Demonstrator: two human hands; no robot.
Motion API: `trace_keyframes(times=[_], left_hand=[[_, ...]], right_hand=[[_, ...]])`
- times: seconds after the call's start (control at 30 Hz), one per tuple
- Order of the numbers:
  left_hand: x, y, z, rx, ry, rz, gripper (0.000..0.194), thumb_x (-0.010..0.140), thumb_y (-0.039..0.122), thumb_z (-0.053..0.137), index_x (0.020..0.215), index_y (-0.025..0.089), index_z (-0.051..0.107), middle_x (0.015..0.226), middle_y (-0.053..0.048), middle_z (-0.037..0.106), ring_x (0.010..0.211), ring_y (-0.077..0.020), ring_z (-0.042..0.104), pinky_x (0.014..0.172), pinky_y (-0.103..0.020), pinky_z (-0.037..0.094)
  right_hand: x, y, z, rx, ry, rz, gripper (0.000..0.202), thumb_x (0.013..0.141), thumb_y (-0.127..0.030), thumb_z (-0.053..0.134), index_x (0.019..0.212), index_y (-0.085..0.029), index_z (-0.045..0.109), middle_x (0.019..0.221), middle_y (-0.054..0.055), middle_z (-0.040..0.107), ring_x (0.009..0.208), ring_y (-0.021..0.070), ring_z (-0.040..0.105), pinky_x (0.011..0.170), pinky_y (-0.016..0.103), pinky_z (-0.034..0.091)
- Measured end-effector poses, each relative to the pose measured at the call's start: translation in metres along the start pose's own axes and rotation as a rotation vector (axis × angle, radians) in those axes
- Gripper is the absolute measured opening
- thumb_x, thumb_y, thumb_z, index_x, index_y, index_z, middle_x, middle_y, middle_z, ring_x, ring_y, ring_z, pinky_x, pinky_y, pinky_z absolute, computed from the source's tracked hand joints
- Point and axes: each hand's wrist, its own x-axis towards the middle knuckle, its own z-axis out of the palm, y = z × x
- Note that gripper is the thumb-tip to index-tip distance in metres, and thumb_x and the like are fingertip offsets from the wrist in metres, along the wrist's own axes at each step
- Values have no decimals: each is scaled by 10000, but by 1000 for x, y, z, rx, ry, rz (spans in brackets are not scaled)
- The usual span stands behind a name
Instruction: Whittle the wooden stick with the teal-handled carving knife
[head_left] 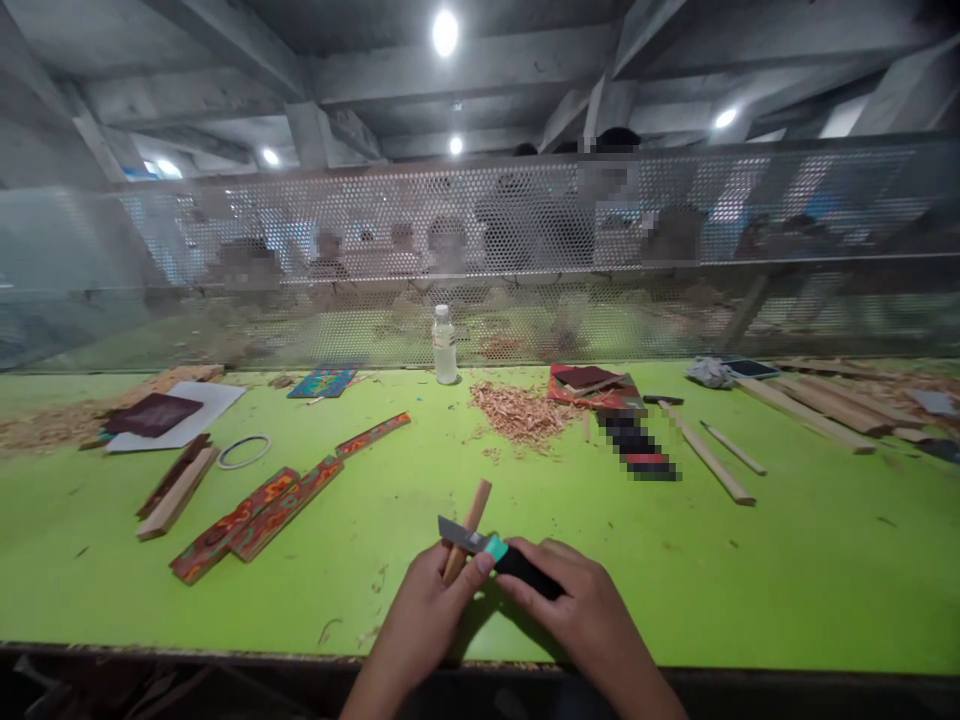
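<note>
Near the front edge of the green table, my left hand (435, 595) is closed around a slim wooden stick (478, 503), whose upper end points up and away from me. My right hand (566, 585) grips the black handle of a utility knife (529, 572) with a teal collar. The knife's grey blade lies across the stick, pointing left. My left thumb presses at the teal collar, close to the blade's base. The lower end of the stick is hidden by my left hand.
Wood shavings (521, 412) are heaped beyond my hands, near a water bottle (445, 348). Patterned strips (281, 510) and a bare wooden strip (176, 495) lie left. Wooden sticks (712, 458) and planks (810, 415) are at right. A perforated metal screen (375, 230) stands behind; people are beyond it.
</note>
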Motion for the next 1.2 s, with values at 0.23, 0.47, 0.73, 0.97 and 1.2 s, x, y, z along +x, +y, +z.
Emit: trace_keyframes(times=[0.23, 0.47, 0.73, 0.97, 1.2], left_hand=[[0, 0, 5, 38, 63, -6, 464, 925, 603, 594, 883, 153, 697, 749, 0, 613, 711, -191, 504, 655, -273, 359], [1, 0, 13, 81, 115, -4, 491, 956, 621, 527, 751, 183, 613, 648, 36, 455, 653, -163, 415, 591, -267, 275], [-2, -1, 12, 78, 106, -3, 520, 966, 658, 481, 685, 223, 444, 632, 53, 352, 613, -142, 343, 562, -272, 224], [-1, -1, 8, 20, 40, 2, 474, 962, 637, 514, 780, 200, 538, 674, 37, 458, 640, -159, 433, 582, -258, 306], [-4, 0, 3, -42, 4, 42, 431, 932, 590, 609, 906, 163, 658, 811, -1, 603, 785, -195, 529, 723, -264, 408]], right_hand=[[0, 3, 1, -66, 45, -17, 341, 975, -490, 651, 1172, -244, 783, 937, 71, 790, 835, 236, 726, 771, 319, 568], [-2, 5, 2, 6, 185, -3, 336, 962, -472, 674, 1185, -248, 789, 1022, 83, 814, 898, 251, 765, 821, 327, 597], [0, 4, -1, 84, 406, 201, 388, 950, -526, 665, 1154, -225, 801, 1122, 97, 805, 1013, 290, 763, 868, 337, 588], [0, -1, -1, 102, 293, 144, 347, 953, -490, 674, 1127, -221, 807, 1064, 91, 810, 959, 271, 764, 849, 310, 575], [-1, 7, 0, 64, -29, -11, 344, 960, -462, 672, 1196, -240, 787, 1062, 85, 811, 926, 260, 762, 847, 340, 596]])
